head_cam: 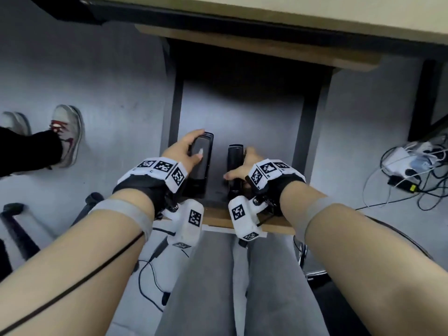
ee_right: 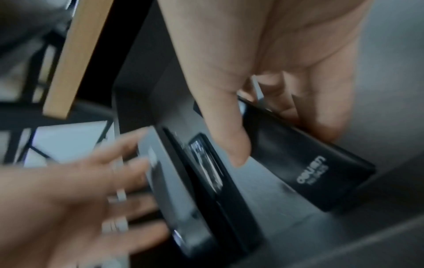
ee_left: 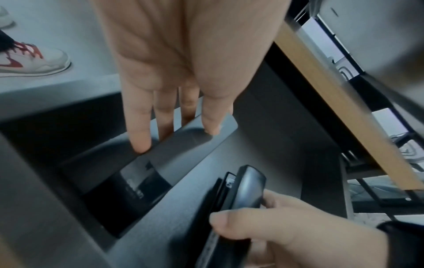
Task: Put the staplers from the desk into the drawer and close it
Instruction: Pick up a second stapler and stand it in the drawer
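Observation:
The drawer [head_cam: 242, 110] is pulled out under the desk, showing its grey floor. Two black staplers lie in it side by side near its front. My left hand [head_cam: 186, 154] holds the left stapler [head_cam: 202, 166], thumb on its top face and fingers [ee_left: 140, 137] along its far side. My right hand [head_cam: 242, 166] grips the right stapler [head_cam: 234, 158], thumb [ee_right: 231, 137] on one side and curled fingers on the other. In the wrist views the left stapler [ee_left: 183, 150] [ee_right: 195, 181] and the labelled right stapler [ee_left: 247, 188] [ee_right: 298, 172] rest on the drawer floor.
The desk top [head_cam: 315, 13] overhangs the back of the drawer. The wooden drawer front [head_cam: 218, 218] is against my grey-trousered legs [head_cam: 242, 287]. Another person's shoes [head_cam: 68, 134] stand on the floor at left. A tangle of cables and chargers [head_cam: 407, 166] lies at right.

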Demonstrator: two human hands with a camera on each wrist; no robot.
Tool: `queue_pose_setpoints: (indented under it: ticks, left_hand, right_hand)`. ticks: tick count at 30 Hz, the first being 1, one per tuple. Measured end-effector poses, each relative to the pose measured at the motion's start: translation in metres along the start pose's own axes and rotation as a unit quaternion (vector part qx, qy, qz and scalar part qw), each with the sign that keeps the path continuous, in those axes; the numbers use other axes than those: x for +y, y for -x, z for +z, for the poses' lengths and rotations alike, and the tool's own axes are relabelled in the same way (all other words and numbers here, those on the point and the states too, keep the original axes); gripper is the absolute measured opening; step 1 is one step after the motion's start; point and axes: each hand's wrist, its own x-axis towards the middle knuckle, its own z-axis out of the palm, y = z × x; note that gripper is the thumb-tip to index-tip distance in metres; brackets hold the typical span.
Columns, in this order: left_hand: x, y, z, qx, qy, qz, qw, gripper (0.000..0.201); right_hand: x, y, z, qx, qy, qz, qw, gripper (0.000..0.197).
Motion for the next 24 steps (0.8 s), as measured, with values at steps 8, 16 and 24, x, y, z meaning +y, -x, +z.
queue_pose_setpoints:
  ticks: [8,16,24]
  left_hand:
    - [-0.005,-0.005,0.000,0.024,-0.020,0.004,0.999,0.050]
    - [-0.005,-0.004,0.001,0.009,0.009,-0.009,1.000,0.051]
    - [0.072,0.022,-0.013,0.051,0.094,-0.050,0.993,0.037]
  right_hand:
    - [-0.007,-0.009,0.015,0.033,0.058,0.005,0.998,0.070]
    - [0.000,-0.015,0.018,0.008,0.031,0.041,0.999,0.078]
    - [0.007,0.045,-0.044,-0.030,-0.281,0.018,0.959,0.053]
